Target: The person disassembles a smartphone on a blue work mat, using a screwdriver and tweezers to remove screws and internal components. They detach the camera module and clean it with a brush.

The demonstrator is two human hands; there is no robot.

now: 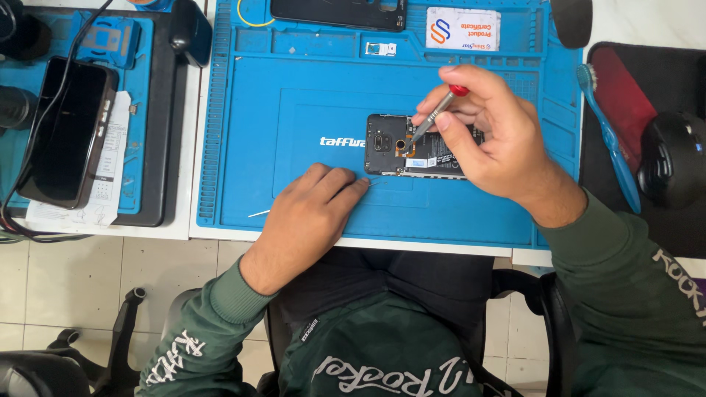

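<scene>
blue toothbrush (607, 136), white card (462, 29), black phone (68, 132)

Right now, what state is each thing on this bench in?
Opened phone: back cover off, insides showing, flat on the blue mat.
Screwdriver: tilted, tip on the phone, held by the right hand.
Left hand: resting on the mat, fingertips at the phone's edge.
Second phone: screen dark.
</scene>
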